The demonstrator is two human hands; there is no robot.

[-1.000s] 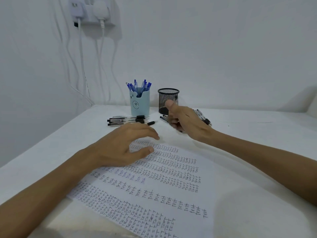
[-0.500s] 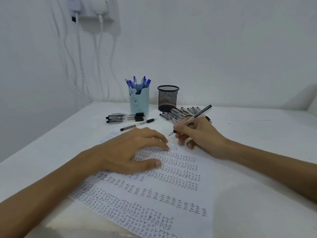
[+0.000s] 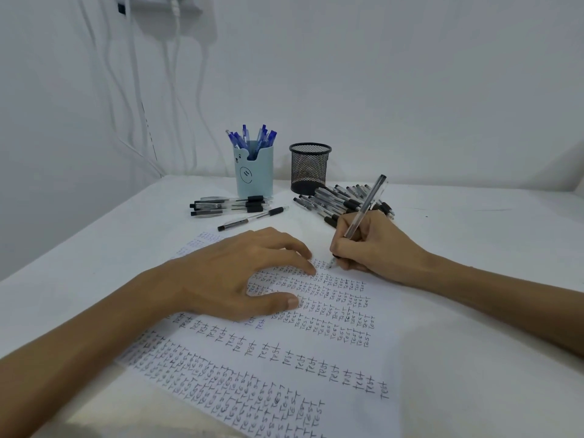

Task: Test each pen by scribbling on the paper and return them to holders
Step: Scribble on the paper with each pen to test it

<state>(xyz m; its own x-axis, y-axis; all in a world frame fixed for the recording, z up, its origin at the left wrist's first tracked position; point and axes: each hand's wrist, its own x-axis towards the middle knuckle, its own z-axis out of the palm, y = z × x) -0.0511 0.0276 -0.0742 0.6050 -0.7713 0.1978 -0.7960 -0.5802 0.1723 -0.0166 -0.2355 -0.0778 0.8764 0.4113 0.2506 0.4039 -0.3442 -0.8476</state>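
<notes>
White paper (image 3: pixel 284 358) lies on the desk (image 3: pixel 474 235). The right hand (image 3: pixel 376 251) has a tight grip on a clear pen (image 3: pixel 368 203), tip at the paper's far rows. The left hand (image 3: pixel 227 273) lies flat on the sheet. Press softly; scribble in a bare spot.

You have a white worktop (image 3: pixel 474 399) running from the near edge to a plain white wall (image 3: pixel 395 74) on the far side. High on that wall at the far left, a white socket block (image 3: pixel 164 2) with plugs in it is cut off by the top of the view. Several white cables (image 3: pixel 140 105) hang from it toward the worktop's far left corner
</notes>
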